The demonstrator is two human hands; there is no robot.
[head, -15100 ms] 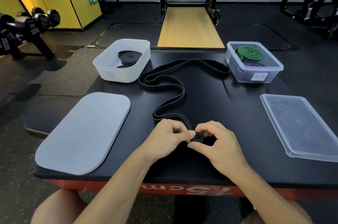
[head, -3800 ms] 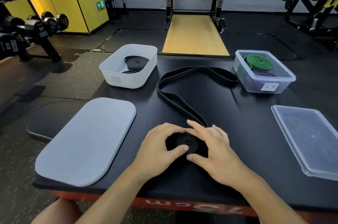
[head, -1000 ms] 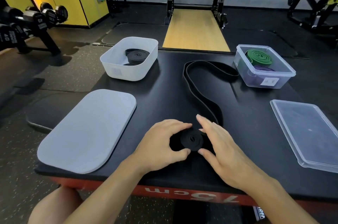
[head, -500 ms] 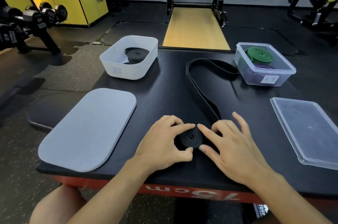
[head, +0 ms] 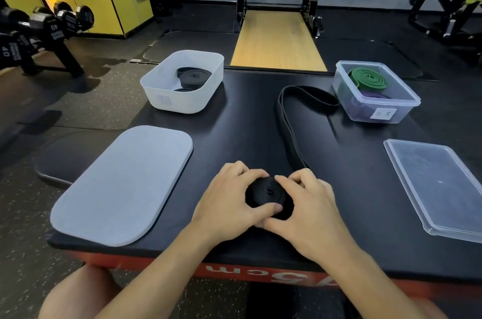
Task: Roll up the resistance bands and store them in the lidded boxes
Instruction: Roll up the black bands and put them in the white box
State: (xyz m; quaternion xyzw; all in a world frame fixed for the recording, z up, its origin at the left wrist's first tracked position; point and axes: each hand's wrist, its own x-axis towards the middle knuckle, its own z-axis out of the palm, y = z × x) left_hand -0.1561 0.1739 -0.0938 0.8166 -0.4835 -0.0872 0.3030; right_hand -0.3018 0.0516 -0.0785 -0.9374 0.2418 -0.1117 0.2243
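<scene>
Your left hand [head: 229,204] and right hand [head: 307,214] are both curled round the coiled part of the black band [head: 268,192], which lies flat on the worktop [head: 247,136] near its front edge. Your left thumb is on the near rim of the coil and your right fingertips on its far rim. The unrolled part of the band runs away from the coil across the worktop and bends in a loop just beside the clear box [head: 407,95]. You cannot tell from here whether the loop touches the box.

The clear box stands open at the far right of the worktop. In it a green roll [head: 367,80] lies on top, tilted, with a purple roll [head: 375,95] under it. A small white label sits on its near wall.

The white box [head: 177,102] stands open at the far left. It holds black rolls [head: 194,77]: one on top, at least one more partly hidden beneath.

The white lid [head: 122,185] lies flat at the near left, its corner past the worktop's edge. The clear lid [head: 438,188] lies flat at the near right, well apart from its box.
</scene>
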